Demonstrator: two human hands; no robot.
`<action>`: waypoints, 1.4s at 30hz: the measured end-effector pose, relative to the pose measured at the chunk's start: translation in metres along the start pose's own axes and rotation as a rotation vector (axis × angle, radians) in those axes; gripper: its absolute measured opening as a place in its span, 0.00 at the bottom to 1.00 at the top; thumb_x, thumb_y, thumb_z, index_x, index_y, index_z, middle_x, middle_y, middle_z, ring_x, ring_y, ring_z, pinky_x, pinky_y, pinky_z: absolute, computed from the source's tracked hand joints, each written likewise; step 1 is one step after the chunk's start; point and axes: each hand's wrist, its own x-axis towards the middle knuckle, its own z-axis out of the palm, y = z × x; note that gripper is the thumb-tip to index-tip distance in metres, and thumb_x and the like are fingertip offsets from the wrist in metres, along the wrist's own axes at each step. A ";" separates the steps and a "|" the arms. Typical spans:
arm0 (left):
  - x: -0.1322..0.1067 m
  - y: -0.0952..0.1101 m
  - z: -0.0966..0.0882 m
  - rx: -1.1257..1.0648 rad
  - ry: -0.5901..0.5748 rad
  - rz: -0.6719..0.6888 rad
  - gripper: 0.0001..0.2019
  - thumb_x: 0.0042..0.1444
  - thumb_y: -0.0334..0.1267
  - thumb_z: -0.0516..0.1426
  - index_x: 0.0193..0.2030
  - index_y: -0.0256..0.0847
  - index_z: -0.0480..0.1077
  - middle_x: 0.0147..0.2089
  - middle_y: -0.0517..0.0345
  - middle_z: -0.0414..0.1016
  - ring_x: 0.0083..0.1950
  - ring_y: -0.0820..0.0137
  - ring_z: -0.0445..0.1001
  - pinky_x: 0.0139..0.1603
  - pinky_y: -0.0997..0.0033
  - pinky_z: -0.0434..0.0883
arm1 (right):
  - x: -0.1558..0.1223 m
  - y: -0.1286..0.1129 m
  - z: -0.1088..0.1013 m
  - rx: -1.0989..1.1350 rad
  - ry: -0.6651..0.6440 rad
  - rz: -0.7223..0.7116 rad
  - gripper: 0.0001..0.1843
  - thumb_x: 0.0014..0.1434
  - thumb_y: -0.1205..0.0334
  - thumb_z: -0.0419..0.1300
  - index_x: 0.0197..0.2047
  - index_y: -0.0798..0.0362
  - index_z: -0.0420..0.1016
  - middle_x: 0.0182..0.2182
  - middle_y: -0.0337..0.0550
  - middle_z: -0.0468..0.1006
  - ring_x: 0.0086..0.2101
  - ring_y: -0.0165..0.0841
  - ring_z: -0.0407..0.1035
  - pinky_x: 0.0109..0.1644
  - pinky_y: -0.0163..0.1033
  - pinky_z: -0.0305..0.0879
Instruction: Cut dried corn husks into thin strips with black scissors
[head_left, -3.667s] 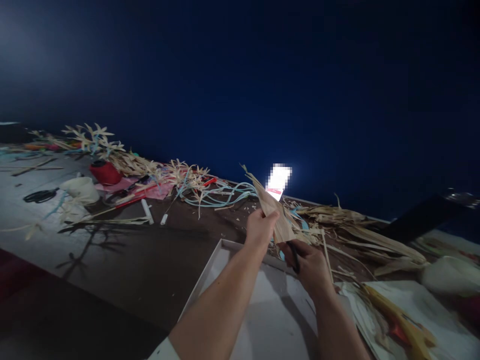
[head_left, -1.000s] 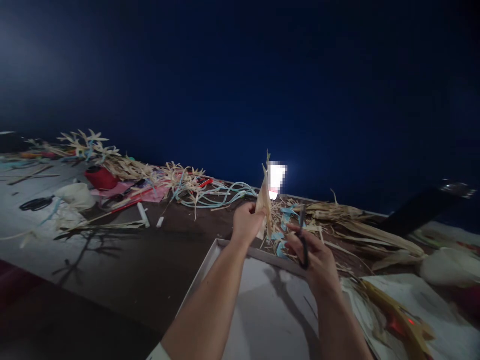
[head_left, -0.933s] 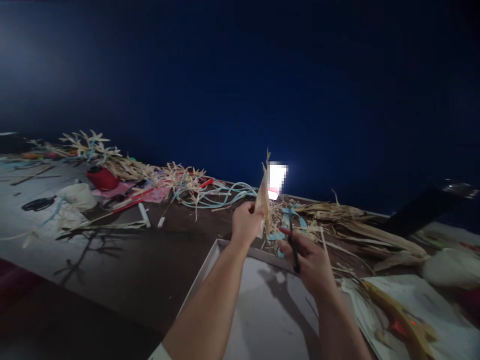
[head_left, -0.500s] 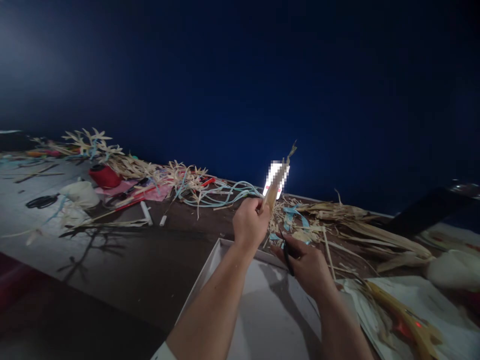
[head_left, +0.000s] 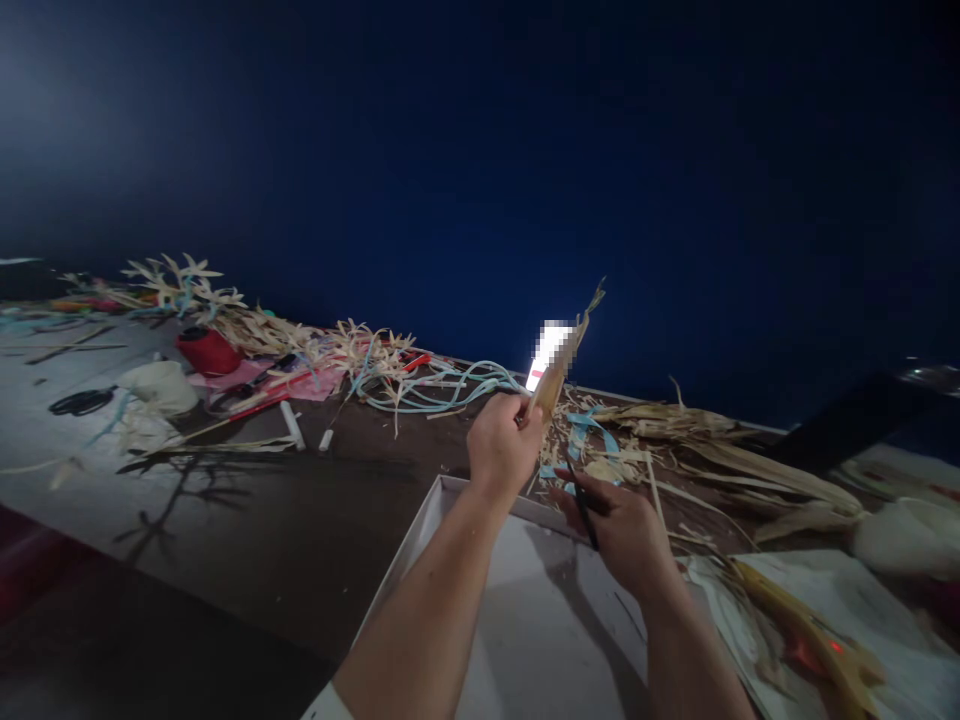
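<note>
My left hand pinches the base of a dried corn husk piece, whose thin twisted tip points up and to the right. Lower and to the right, my right hand is closed around a dark pair of scissors; the blades are only partly visible. The scissors are apart from the husk. Beneath both forearms lies a shallow white box. Small husk clippings and blue ribbon scraps lie just beyond my hands.
Long dried husks spread to the right, near a yellow glue gun with a red light. Leftward are coiled pale-blue cords, husk flowers, a red thread spool and black-handled scissors. A bright screen glows behind the husk.
The husk's tip has swung slightly right, showing more of its broad side. My right hand with the scissors has shifted a little to the right, away from my left hand.
</note>
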 end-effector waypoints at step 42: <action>0.001 -0.001 -0.003 -0.006 -0.017 0.014 0.09 0.55 0.40 0.51 0.33 0.43 0.71 0.32 0.59 0.70 0.34 0.73 0.67 0.34 0.75 0.59 | -0.002 -0.002 -0.003 0.228 -0.152 0.091 0.22 0.43 0.54 0.65 0.43 0.54 0.76 0.14 0.32 0.63 0.17 0.25 0.55 0.19 0.31 0.48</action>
